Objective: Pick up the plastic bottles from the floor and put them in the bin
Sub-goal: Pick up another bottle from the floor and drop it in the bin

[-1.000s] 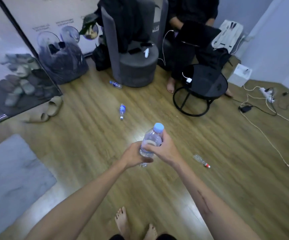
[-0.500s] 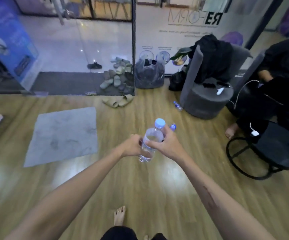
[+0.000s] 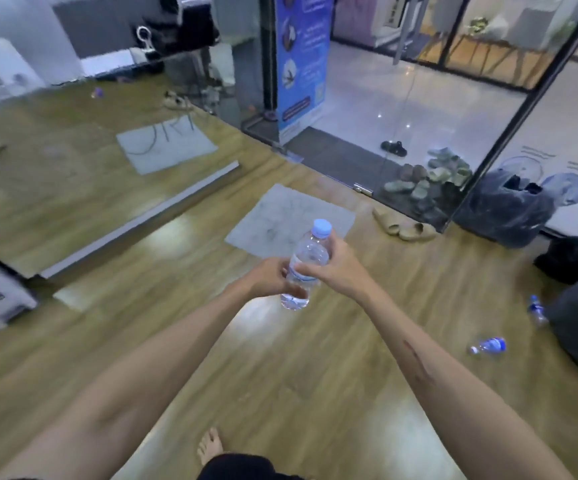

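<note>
A clear plastic bottle (image 3: pixel 307 258) with a pale blue cap stands upright in front of me, held in both hands above the wooden floor. My left hand (image 3: pixel 268 276) grips its lower part and my right hand (image 3: pixel 338 268) wraps round its middle. Two more bottles with blue labels lie on the floor at the right: one bottle (image 3: pixel 488 346) on its side, another bottle (image 3: pixel 536 310) beside a dark seat. A bin lined with a dark bag (image 3: pixel 504 213) stands at the far right by the glass wall.
A grey mat (image 3: pixel 289 218) lies ahead on the floor, with beige slippers (image 3: pixel 403 227) to its right. A mirror wall (image 3: pixel 83 161) runs along the left. Glass doors and a blue banner (image 3: pixel 299 64) stand ahead. My bare foot (image 3: pixel 211 446) shows below.
The view has swung to the left: the seats and the seated person have left the frame, the mirror wall has come in. Both hands keep the same hold on the bottle.
</note>
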